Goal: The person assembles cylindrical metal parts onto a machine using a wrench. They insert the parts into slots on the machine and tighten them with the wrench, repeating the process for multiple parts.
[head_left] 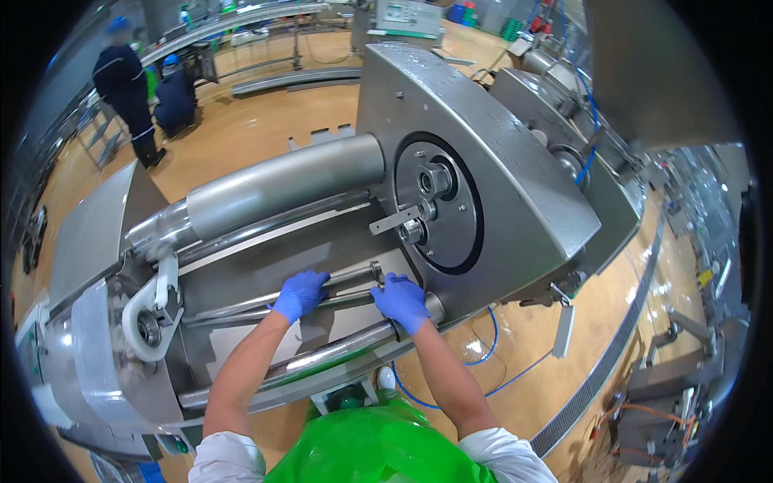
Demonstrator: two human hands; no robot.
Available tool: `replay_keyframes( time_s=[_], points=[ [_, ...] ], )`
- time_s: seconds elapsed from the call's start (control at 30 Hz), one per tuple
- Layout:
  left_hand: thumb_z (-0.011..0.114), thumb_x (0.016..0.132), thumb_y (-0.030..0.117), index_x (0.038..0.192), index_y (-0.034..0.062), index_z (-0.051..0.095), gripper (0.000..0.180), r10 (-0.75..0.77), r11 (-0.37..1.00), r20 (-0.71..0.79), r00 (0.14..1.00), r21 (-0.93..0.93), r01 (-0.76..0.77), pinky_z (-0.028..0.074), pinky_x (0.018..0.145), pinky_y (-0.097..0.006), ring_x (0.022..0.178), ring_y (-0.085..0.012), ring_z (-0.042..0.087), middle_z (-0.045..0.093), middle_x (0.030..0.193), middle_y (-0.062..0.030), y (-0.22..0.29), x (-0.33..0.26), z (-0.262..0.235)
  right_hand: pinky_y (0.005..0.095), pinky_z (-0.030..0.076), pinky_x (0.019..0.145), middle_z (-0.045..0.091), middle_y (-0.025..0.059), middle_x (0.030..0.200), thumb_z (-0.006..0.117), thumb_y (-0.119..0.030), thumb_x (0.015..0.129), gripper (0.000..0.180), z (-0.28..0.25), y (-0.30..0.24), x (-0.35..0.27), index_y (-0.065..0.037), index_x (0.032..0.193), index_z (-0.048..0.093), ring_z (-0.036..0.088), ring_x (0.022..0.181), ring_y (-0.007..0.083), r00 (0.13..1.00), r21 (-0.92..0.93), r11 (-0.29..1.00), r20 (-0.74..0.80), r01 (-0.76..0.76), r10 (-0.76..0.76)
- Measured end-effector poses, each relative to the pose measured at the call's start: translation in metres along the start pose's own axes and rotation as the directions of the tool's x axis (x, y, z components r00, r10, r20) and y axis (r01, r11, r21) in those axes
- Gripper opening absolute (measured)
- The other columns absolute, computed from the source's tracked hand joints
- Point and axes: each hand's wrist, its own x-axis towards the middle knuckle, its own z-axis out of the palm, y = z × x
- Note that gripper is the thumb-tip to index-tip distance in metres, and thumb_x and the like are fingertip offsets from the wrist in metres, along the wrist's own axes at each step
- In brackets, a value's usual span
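Observation:
Both my hands wear blue gloves and reach into the open trough of a large stainless-steel machine [475, 137]. My left hand [300, 295] is closed round a slim metal rod [241, 308] that lies lengthwise in the trough. My right hand [400, 302] is closed at the right-hand ends of the slim rods, its fingers partly hiding what they grip. Close by is a rod end with a collar [376, 270]. Below my forearms runs a thicker steel bar [322, 351]. Beyond the trough lies a wide steel cylinder [282, 183].
A round plate [451, 229] with large nuts and a flat lever faces the trough. At left sits a white bracket [145, 326]. A blue hose [493, 338] loops on the floor beside a drain grate [596, 378]. Two people [125, 88] in dark clothing are at the far left.

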Motion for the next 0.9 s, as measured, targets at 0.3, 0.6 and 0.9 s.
replay_keyframes(
  time_s=[0.3,0.6,0.9],
  points=[
    [0.065,0.087,0.027,0.125,0.0193,0.061,0.039,-0.179,0.983,0.089,0.98,-0.028,0.182,0.051,0.082,-0.045,0.094,-0.0369,0.062,0.063,0.1,-0.0169,0.024,-0.052,-0.006,0.0443,0.046,0.092,0.062,0.0152,0.104,0.065,-0.02,0.086,0.03,-0.027,0.068,-0.078,-0.006,0.112,0.061,0.06,0.099,0.0361,0.836,0.392,0.741,-0.311,0.546,-0.452],
    [0.056,0.095,0.031,0.11,-0.0019,0.062,0.036,-0.345,0.831,-0.37,0.863,-0.548,0.098,0.05,0.085,-0.042,0.095,-0.0364,0.065,0.066,0.104,-0.022,0.121,0.022,-0.138,0.0449,0.039,0.101,0.06,0.0054,0.102,0.071,-0.019,0.078,0.018,0.045,0.092,-0.061,-0.016,0.095,0.065,0.058,0.107,0.0275,0.492,0.075,0.619,-0.684,0.782,-0.538],
    [0.047,0.099,0.041,0.111,-0.0034,0.051,0.046,-0.243,0.827,-0.54,0.806,-0.549,-0.118,0.051,0.065,-0.041,0.069,-0.0356,0.062,0.06,0.094,-0.0233,0.208,0.101,-0.168,0.0439,0.044,0.086,0.059,0.0015,0.09,0.07,-0.021,0.073,0.011,0.054,0.082,-0.051,-0.019,0.082,0.064,0.06,0.093,0.0252,0.396,0.004,0.624,-0.775,0.782,-0.492]
  ],
)
